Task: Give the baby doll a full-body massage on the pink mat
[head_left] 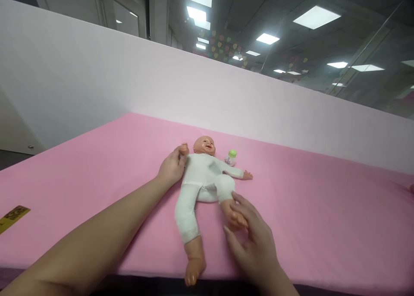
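A baby doll (199,168) with a white cloth body lies on its back, its head toward the wall and its feet toward me. My left hand (173,165) is closed around the doll's arm on the left, with the small doll hand showing above my fingers. Around the lower leg on the right, my right hand (252,233) has its fingers and thumb on either side of the bare foot. That leg is bent and raised, while the other lies stretched toward the table's front edge. The doll's right-side arm is spread out, untouched.
A small bottle with a green cap (230,157) stands beside the doll's head. The pink padded surface (307,218) meets a white wall (226,97) at the back. A yellow label (14,217) lies at the far left. Glass rises above the wall.
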A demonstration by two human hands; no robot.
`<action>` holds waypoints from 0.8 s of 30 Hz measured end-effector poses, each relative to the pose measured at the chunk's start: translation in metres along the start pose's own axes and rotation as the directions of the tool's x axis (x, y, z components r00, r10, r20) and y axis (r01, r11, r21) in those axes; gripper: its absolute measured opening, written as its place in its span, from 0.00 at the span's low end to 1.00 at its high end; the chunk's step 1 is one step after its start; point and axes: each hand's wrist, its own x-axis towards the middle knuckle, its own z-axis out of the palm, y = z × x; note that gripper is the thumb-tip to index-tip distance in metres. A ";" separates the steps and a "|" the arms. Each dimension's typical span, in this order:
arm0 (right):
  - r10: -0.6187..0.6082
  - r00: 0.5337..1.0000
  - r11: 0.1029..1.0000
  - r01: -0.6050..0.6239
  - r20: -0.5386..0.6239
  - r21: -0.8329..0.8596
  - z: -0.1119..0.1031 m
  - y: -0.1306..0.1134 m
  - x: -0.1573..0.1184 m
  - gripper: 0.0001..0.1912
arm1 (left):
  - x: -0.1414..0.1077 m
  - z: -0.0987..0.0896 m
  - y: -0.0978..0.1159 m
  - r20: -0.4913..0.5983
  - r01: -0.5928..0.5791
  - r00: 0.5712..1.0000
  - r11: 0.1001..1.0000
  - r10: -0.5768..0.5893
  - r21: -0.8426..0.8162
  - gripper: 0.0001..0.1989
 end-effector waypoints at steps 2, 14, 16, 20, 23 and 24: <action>-0.037 0.999 0.998 0.037 0.001 -0.049 -0.008 -0.004 -0.022 0.24 | 0.008 -0.001 -0.014 -0.032 0.235 0.969 0.957 -0.244 -0.170 0.28; -0.076 0.982 0.994 0.088 0.174 -0.065 0.008 -0.001 -0.066 0.26 | 0.020 -0.003 -0.039 0.052 0.392 0.889 0.698 -0.455 -0.599 0.20; -0.076 0.983 0.994 0.089 0.169 -0.070 0.005 -0.005 -0.060 0.25 | 0.015 -0.008 -0.033 -0.030 0.352 0.913 0.824 -0.406 -0.443 0.22; -0.087 0.991 0.991 0.097 0.106 -0.095 -0.002 -0.009 -0.044 0.24 | 0.002 -0.015 -0.010 -0.071 0.079 0.994 0.997 -0.080 -0.008 0.22; -0.073 0.996 0.990 0.078 0.046 -0.118 -0.004 -0.011 -0.026 0.22 | -0.005 -0.010 0.009 -0.030 -0.132 0.989 0.962 0.143 0.239 0.23; -0.059 0.998 0.990 0.063 0.036 -0.124 -0.003 -0.011 -0.019 0.22 | -0.007 -0.006 0.015 -0.016 -0.185 0.980 0.934 0.199 0.307 0.23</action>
